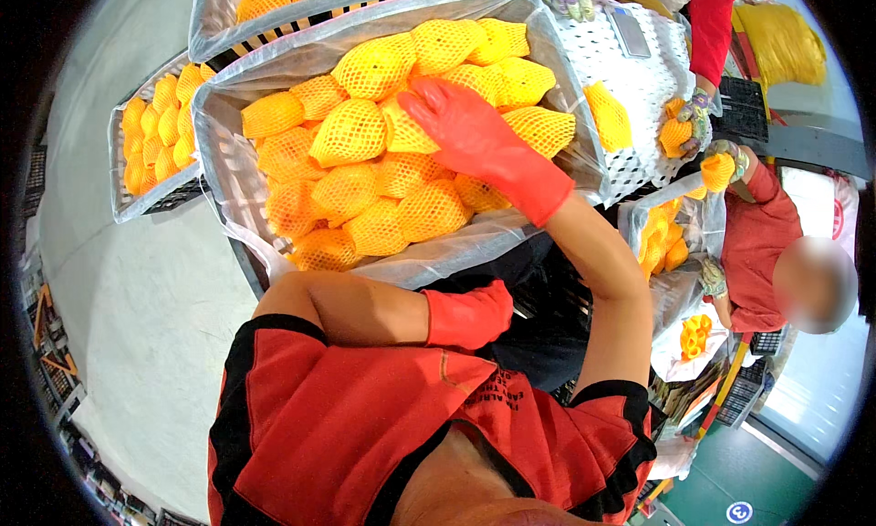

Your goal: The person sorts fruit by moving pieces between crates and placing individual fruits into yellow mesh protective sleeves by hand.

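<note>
A large crate (226, 143) lined with thin translucent sheeting stands before me, filled with fruits in yellow-orange foam net sleeves. My right hand (472, 132), in a red rubber glove, reaches over the crate with its fingers curled on a netted fruit (405, 130) in the top layer. The palm covers part of that fruit. Bent across in front of my body, my left hand (472, 314) wears the same red glove. It is below the crate's near edge, with its fingers turned under and hidden, so whether it holds anything does not show.
More lined crates of netted fruit stand at left (154, 129), behind and right (657, 235). A white perforated sheet (643, 81) carries a phone (628, 32) and a netted fruit (608, 115). Co-workers' gloved hands (698, 115) handle fruit at right; a person in red (759, 252) is there.
</note>
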{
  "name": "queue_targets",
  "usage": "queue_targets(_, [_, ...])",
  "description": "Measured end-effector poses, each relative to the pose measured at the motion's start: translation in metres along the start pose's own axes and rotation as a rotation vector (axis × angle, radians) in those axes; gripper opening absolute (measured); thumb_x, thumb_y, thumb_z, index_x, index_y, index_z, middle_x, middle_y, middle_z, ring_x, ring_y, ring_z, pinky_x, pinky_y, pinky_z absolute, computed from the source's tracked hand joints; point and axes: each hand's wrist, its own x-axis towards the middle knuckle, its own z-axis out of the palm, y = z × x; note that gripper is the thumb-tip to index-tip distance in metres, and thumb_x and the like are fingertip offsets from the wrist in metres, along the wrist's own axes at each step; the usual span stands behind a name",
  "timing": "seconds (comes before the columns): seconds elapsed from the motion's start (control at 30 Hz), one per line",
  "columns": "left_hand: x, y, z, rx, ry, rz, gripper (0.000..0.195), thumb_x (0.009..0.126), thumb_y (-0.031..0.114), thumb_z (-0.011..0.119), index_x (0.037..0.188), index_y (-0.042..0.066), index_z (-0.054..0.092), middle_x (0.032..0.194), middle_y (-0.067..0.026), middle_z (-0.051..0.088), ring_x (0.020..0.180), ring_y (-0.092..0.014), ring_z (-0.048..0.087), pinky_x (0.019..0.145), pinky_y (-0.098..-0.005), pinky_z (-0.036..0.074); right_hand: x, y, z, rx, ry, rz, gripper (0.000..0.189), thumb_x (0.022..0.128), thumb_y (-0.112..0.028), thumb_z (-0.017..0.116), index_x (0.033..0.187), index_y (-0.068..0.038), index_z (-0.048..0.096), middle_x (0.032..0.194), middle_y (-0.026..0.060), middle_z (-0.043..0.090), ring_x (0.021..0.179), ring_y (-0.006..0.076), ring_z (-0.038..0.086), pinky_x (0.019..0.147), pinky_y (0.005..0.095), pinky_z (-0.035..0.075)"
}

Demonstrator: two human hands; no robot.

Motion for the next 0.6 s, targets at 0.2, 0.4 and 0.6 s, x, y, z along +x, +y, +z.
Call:
queue_targets(0.2, [-0.018, 0.013, 0.0, 0.287, 0.488, -0.254, 0.018, 0.073, 0.021, 0.057, 0.075, 0.003, 0.06, 0.072, -0.0195, 0.058, 0.062, -0.034, 0.057, 0.06, -0.0484, 0.046, 0.027, -0.015, 0.027, -0.125, 0.013, 0.065, 0.057, 0.083, -0.014, 0.056, 0.139, -0.004, 0.045, 0.126, 0.0154, 0.052, 0.118, 0.0343, 0.053, 0.097, 0.0458, 0.045])
queue_targets(0.4, [-0.014, 0.022, 0.005, -0.052, 0.351, -0.369, 0.025, 0.084, 0.022, 0.053, 0.084, 0.002, 0.068, 0.08, -0.0198, 0.065, 0.071, -0.035, 0.062, 0.065, -0.0496, 0.049, 0.018, -0.007, 0.048, -0.288, 0.033, 0.069, 0.06, 0.09, -0.016, 0.046, 0.149, -0.007, 0.036, 0.142, 0.0174, 0.047, 0.13, 0.035, 0.047, 0.104, 0.0497, 0.04])
queue_targets(0.6, [0.029, 0.025, 0.034, -0.488, 0.045, -0.412, 0.031, 0.091, 0.028, 0.049, 0.094, 0.004, 0.068, 0.085, -0.0183, 0.067, 0.084, -0.038, 0.065, 0.071, -0.0511, 0.05, 0.017, -0.013, 0.059, -0.185, 0.035, 0.184, 0.064, 0.091, -0.018, 0.043, 0.153, -0.01, 0.027, 0.155, 0.0215, 0.032, 0.143, 0.0365, 0.033, 0.12, 0.0514, 0.022])
